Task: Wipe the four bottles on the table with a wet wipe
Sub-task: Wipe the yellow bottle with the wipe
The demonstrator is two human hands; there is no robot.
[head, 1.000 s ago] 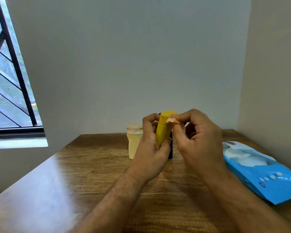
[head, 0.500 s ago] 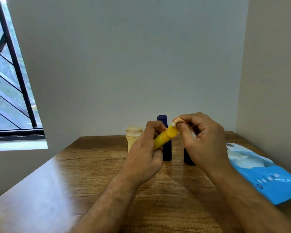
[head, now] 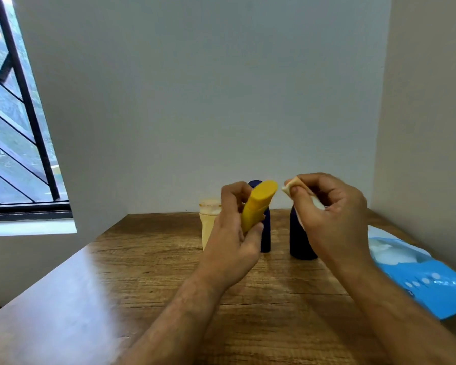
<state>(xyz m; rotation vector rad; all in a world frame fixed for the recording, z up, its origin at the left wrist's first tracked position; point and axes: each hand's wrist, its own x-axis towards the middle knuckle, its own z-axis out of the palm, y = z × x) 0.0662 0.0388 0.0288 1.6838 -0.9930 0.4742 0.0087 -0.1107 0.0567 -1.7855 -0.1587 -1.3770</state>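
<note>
My left hand [head: 232, 241] grips a yellow bottle [head: 258, 204] above the table, tilted with its top leaning right. My right hand [head: 329, 214] pinches a folded white wet wipe [head: 291, 187] just right of the bottle's top, a small gap between them. Behind my hands stand a cream bottle [head: 208, 219] at the left, a slim dark blue bottle [head: 266, 233] in the middle and a wider dark blue bottle [head: 296, 238] at the right, each partly hidden by my hands.
A blue wet-wipe pack [head: 416, 270] lies at the right edge of the wooden table [head: 142, 272], close to the side wall. A barred window [head: 13, 127] is at the left, and a plain wall rises behind the bottles.
My right hand has pulled the wipe off the yellow bottle's top and moved right. The bottle stays tilted in my left hand, and the wider blue bottle shows more.
</note>
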